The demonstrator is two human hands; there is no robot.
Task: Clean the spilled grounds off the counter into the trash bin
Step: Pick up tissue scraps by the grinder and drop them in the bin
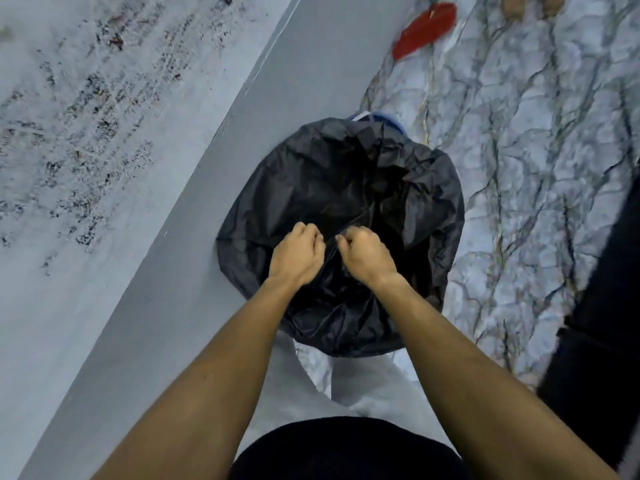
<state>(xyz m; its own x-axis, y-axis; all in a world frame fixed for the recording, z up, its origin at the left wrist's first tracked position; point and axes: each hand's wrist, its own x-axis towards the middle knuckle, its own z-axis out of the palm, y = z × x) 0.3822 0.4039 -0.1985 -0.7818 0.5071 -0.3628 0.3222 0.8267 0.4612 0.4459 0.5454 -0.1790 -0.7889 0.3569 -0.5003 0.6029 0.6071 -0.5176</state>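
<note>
Black plastic film is bunched between both fists: the left hand (297,252) and right hand (367,256) are each curled closed, pinching the near part of the bin liner (346,188) where they almost touch. Around them the liner drapes over the trash bin (388,119), hiding nearly all of it except a pale sliver at the far rim. It looks thin, soft and crinkly, light but likely to tear or slip off, so I judge the rolled edge at the rim the safest hold. Beyond, on the surface (52,306), the spilled grounds (104,109) lie scattered toward its far left corner, well apart from the bin. On the marbled floor (536,168) lies 1 red object (426,29).
</note>
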